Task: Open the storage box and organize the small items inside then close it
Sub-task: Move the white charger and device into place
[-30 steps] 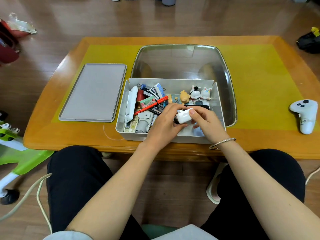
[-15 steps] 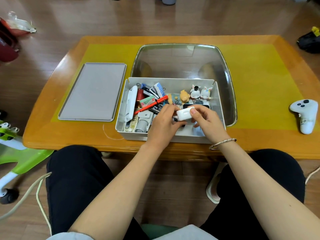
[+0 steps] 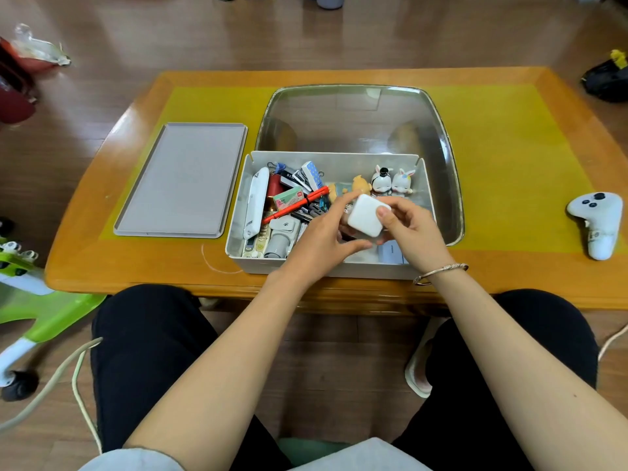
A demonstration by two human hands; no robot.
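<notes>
Storage box (image 3: pixel 238 229) open at near middle of table, lid (image 3: pixel 180 180) lying flat to its left, so opening done; sorting under way, closing left, I judge. Left hand (image 3: pixel 319 241) and right hand (image 3: pixel 409 232) both pinch a white square block (image 3: pixel 367 215) just above the box's right half. Left half a jumble: red pen (image 3: pixel 295 205), green packet (image 3: pixel 288 198), white case (image 3: pixel 255 202). Bunny figurines (image 3: pixel 392 180) at far right corner. Dark item reads "BEN…", rest illegible
</notes>
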